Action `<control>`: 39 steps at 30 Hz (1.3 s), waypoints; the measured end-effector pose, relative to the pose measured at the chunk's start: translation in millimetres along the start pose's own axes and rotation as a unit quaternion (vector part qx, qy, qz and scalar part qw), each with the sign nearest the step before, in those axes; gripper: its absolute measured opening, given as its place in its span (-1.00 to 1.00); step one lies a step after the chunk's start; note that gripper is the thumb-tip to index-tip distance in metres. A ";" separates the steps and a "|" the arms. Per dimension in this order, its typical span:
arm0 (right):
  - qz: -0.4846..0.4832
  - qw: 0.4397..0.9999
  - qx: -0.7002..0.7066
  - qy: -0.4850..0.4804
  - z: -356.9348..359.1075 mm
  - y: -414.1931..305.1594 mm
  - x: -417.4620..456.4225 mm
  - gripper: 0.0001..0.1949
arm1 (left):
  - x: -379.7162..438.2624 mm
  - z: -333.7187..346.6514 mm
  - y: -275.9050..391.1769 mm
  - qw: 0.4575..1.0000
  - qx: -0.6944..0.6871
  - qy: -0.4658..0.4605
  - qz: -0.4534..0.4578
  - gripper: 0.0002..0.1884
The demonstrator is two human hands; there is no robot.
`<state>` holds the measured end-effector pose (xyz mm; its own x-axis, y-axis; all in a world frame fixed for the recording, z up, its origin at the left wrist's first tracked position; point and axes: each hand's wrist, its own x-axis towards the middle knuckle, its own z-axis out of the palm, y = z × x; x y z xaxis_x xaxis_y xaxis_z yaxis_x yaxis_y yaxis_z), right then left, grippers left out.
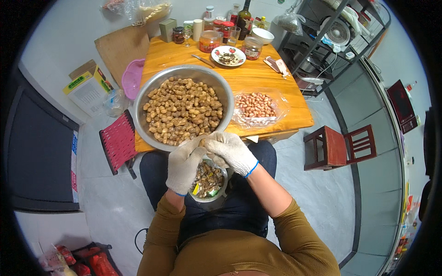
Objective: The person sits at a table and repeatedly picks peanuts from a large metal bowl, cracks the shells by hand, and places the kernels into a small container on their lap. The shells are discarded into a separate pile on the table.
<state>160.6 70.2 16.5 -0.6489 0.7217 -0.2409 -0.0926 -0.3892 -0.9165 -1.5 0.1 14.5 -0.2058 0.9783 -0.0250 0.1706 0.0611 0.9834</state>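
Both my hands wear white knitted work gloves and meet at the near rim of a large steel basin [137,114]. Between the fingertips of my left hand [185,165] and my right hand [232,151] is a small brown peanut [202,142], mostly covered by the gloves. Unshelled peanuts [183,107] fill much of the basin. To its right, shelled pinkish-red peanut kernels [256,105] lie on a clear plastic bag [281,110]. Below my hands, between my knees, stands a bin [224,188] holding peanut shells [209,177] and scraps of wrapper.
The wooden table [252,77] carries a small knife [203,61], a patterned plate [238,62] with dark bits, jars [209,41], a bottle [244,20] and a white bowl [263,36]. A red woven stool [117,143] stands left, a red wooden chair [329,146] right.
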 end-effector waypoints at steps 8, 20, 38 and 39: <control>-0.089 0.992 -0.038 0.081 -43.3 12.9 4.0 -0.64 | 2.4 15.0 -14.8 0.999 -0.044 0.007 0.011 -0.67; -0.193 0.862 -0.246 0.398 -228.9 -35.4 45.1 -0.63 | 0.6 24.7 -74.8 0.922 0.312 -0.218 0.066 -0.65; -0.204 0.719 -0.654 0.118 -22.6 -29.7 121.5 -0.78 | -10.1 -11.3 -17.6 0.981 0.123 -0.036 0.145 -0.73; -0.184 0.685 -0.695 0.118 -16.9 -25.3 132.4 -0.78 | -9.7 -15.7 -13.4 0.984 0.105 -0.012 0.144 -0.75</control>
<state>89.8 185.3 2.4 -0.6189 0.7613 0.1934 0.6985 0.6460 -0.3079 -16.9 -13.3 4.3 -0.0971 0.9651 0.2433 0.4152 -0.1829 0.8912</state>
